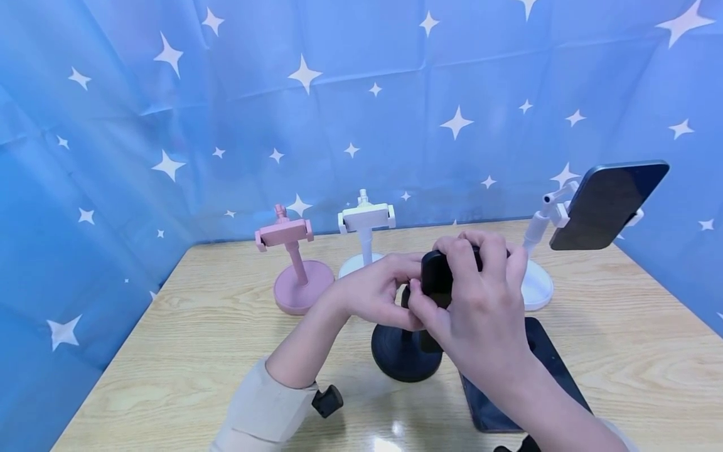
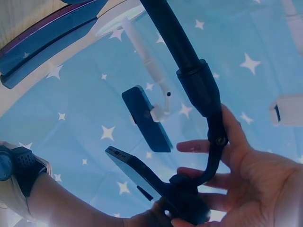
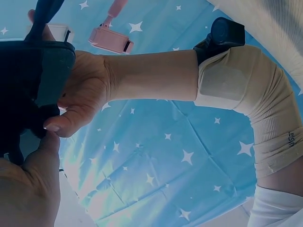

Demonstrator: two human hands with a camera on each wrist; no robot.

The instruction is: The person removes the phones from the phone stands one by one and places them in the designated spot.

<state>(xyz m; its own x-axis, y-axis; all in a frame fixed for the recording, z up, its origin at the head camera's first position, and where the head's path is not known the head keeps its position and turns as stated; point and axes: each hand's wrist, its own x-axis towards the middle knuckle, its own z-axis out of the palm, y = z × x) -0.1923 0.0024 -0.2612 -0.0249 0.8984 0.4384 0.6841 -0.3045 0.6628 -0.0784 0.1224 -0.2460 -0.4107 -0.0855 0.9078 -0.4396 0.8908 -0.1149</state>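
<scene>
A black phone stand (image 1: 403,361) is on the table in front of me, its round base flat on the wood. My left hand (image 1: 378,292) holds the stand's upper arm near the clamp. In the left wrist view, that hand's fingers (image 2: 218,181) reach around behind the bent arm (image 2: 217,146). At the clamp (image 2: 187,201) is a dark phone (image 1: 435,276), tilted. My right hand (image 1: 482,301) grips this phone and the clamp from the right, covering much of both. Both thumbs (image 3: 61,124) meet at the clamp in the right wrist view.
Behind stand a pink phone stand (image 1: 302,282) and a white one (image 1: 367,216), their clamps holding nothing. At the right, another white stand (image 1: 536,289) carries a phone (image 1: 610,204). A dark tablet-like slab (image 1: 556,364) lies partly under my right forearm. A starry blue curtain (image 1: 254,125) surrounds the table.
</scene>
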